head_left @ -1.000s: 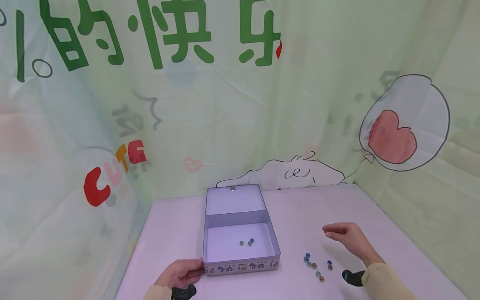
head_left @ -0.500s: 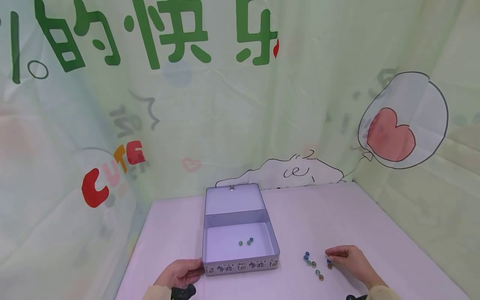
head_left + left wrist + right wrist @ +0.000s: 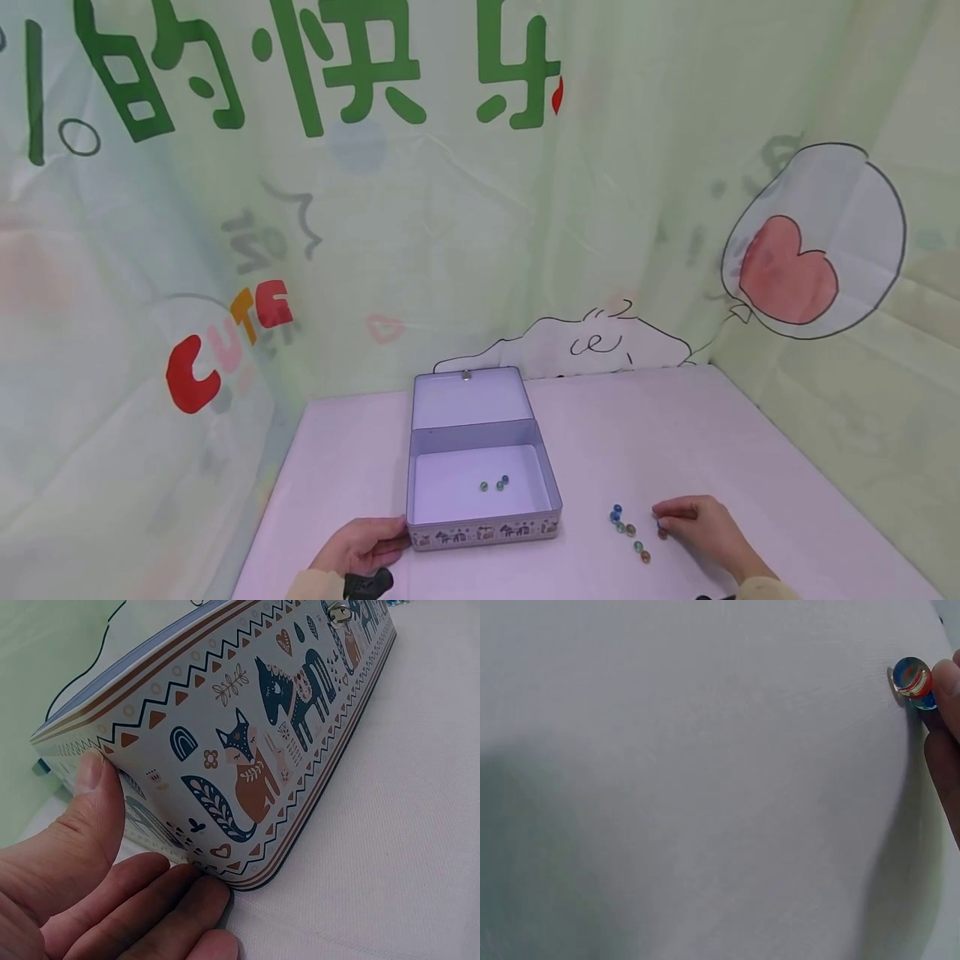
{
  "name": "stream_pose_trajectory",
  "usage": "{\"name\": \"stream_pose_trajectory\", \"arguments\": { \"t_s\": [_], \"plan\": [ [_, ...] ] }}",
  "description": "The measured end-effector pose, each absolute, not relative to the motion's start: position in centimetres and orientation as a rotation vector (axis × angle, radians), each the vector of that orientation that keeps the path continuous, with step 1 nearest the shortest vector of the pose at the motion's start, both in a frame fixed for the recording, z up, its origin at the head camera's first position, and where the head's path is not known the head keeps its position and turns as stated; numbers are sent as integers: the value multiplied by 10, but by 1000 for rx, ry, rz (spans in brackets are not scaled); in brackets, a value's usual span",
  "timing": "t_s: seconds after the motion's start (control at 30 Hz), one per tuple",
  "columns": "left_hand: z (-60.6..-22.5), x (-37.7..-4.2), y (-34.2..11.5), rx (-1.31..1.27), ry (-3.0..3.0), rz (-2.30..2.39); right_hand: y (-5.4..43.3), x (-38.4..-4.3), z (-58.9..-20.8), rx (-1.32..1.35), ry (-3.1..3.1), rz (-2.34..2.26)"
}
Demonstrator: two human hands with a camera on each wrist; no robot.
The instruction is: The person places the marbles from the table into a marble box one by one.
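A hinged tin box [image 3: 483, 534] with animal prints stands with its lid raised, and 3 marbles [image 3: 499, 485] lie inside. At its front left corner is my left hand [image 3: 363, 543]. In the left wrist view the thumb [image 3: 94, 799] lies against the side wall and the fingertips touch the lower corner. Right of the box, my right hand [image 3: 707, 529] pinches a blue marble [image 3: 925, 700] at the table, its thumb and finger partly covering it. An orange-and-blue marble [image 3: 911, 676] sits right beside that one.
Several loose marbles [image 3: 630, 530] lie between the box and my right hand. The table [image 3: 600, 442] has a pale cover. Printed curtains [image 3: 480, 250] enclose it at the back and both sides.
My right hand has come down toward the near edge, onto the marble pair at the right, and its thumb and finger have closed on the blue one. The left hand stays put.
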State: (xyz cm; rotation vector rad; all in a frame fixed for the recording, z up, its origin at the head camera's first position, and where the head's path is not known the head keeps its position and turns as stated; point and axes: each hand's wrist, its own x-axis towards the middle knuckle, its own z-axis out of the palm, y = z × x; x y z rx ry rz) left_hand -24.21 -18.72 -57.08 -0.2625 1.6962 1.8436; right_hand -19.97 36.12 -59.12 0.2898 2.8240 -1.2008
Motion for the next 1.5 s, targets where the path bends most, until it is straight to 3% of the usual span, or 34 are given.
{"name": "stream_pose_trajectory", "arguments": {
  "t_s": [0.47, 0.77, 1.03, 1.5],
  "plan": [
    [-569, -243, -189, -314, 1739, 1824, 356, -221, -545, 113, 2810, -1411],
    [-570, -247, -190, -298, 1781, 1815, 271, -266, -520, -65, 2782, -1514],
    [-572, -247, -184, -334, 1809, 1774, 187, -292, -521, -206, 2657, -1614],
    [-572, -248, -184, -292, 1789, 1775, 153, -293, -514, -343, 2625, -1606]
  ]
}}
